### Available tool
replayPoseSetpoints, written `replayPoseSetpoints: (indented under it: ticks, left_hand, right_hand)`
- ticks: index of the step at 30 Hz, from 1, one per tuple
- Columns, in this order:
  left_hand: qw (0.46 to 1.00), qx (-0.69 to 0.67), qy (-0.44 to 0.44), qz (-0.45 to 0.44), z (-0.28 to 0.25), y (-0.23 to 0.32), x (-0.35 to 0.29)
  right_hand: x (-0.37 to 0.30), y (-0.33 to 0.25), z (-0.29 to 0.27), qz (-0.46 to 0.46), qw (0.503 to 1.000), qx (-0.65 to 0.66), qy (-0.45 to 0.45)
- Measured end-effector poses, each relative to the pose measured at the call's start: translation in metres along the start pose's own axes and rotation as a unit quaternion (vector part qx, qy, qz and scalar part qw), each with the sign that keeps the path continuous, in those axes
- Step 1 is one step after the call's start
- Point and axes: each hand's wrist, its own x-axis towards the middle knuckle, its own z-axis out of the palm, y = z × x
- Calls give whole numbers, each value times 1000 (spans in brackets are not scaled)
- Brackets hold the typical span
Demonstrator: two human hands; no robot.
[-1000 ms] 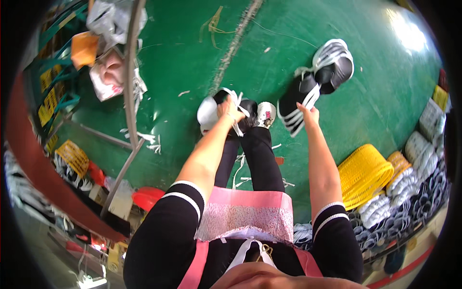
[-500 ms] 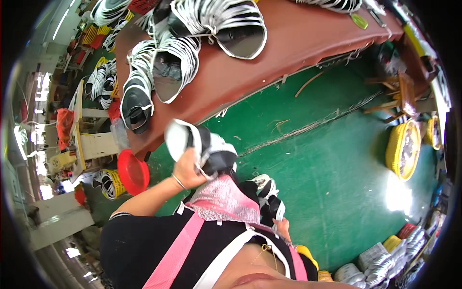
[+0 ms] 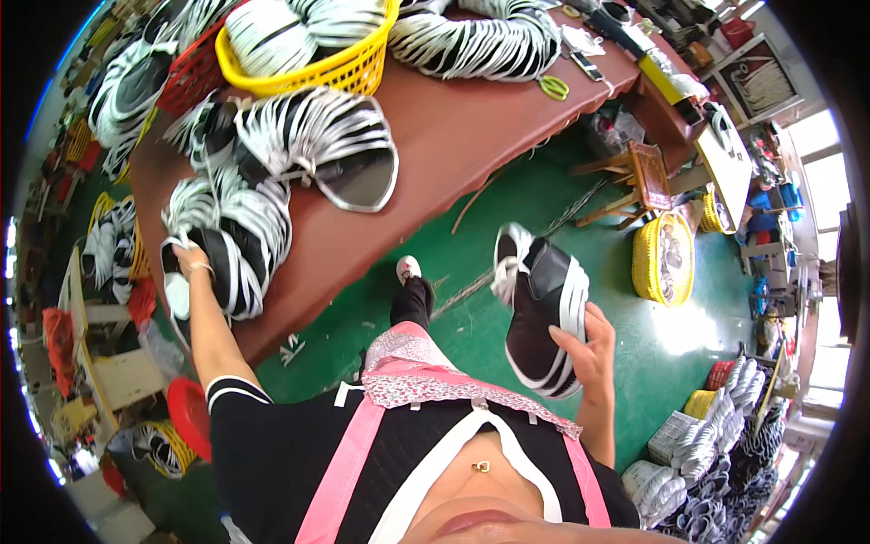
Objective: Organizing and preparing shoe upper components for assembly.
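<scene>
At the left end of the brown-covered table point(image 3: 435, 136), my left hand point(image 3: 192, 261) is closed on the edge of a bundle of black-and-white shoe uppers point(image 3: 210, 249). Beside it are more stacked uppers point(image 3: 263, 218), with a tied bundle point(image 3: 358, 172) further along. On my right, over the green floor, my right hand point(image 3: 594, 349) grips another bundle of shoe uppers point(image 3: 544, 317) by its side, thumb on the black face. That bundle is held in the air, apart from the table.
A yellow basket point(image 3: 362, 72) full of white-edged uppers stands on the table, near a long curved stack point(image 3: 489, 45) and green-handled scissors point(image 3: 553, 88). A wooden stool point(image 3: 648, 177) and yellow basket point(image 3: 663, 263) stand at right. A red basin point(image 3: 188, 417) lies lower left.
My left hand has carried its bundle from in front of me to the table's left end. My right hand has risen from low by my side with its bundle. The view has shifted.
</scene>
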Motion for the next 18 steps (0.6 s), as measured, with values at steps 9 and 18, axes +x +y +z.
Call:
replayPoseSetpoints:
  ticks: [9,18]
  left_hand:
    - [990,137,-20,-19,23,76,10]
    - [783,-318,-218,489,19,375,-227]
  right_hand:
    - [196,9,72,-238,907,-323,-126]
    - [311,123,141,-207,894,-338,-211]
